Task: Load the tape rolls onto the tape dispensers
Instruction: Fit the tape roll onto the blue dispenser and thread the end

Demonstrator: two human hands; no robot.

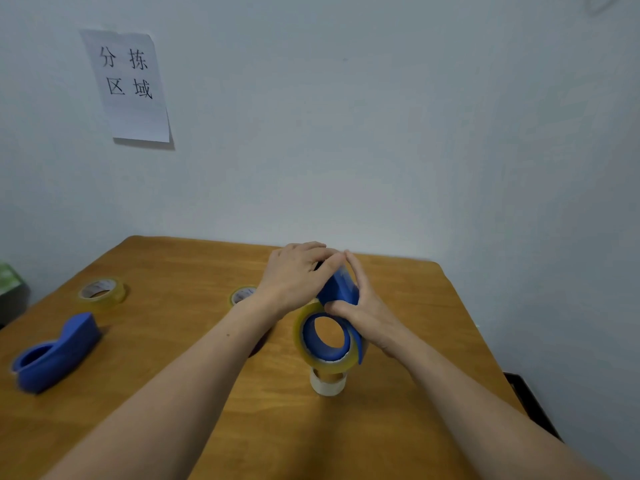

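A blue tape dispenser (341, 289) is lifted above the wooden table (194, 265), with a yellowish clear tape roll (304, 342) sitting around its round hub. My right hand (367, 306) grips the dispenser's body from the right. My left hand (298, 271) holds its far end from the left, fingers curled over the top. Under the held roll lies a whitish tape roll (327, 382) on the table. A second blue dispenser (55, 351) lies without a roll at the left. Two more yellowish rolls lie flat, one (102, 291) at the far left, one (240, 294) half hidden behind my left wrist.
A paper sign (130, 88) with printed characters hangs on the pale wall behind the table. A green object (8, 278) shows at the left edge. Something dark (526, 396) sits low beside the table's right edge.
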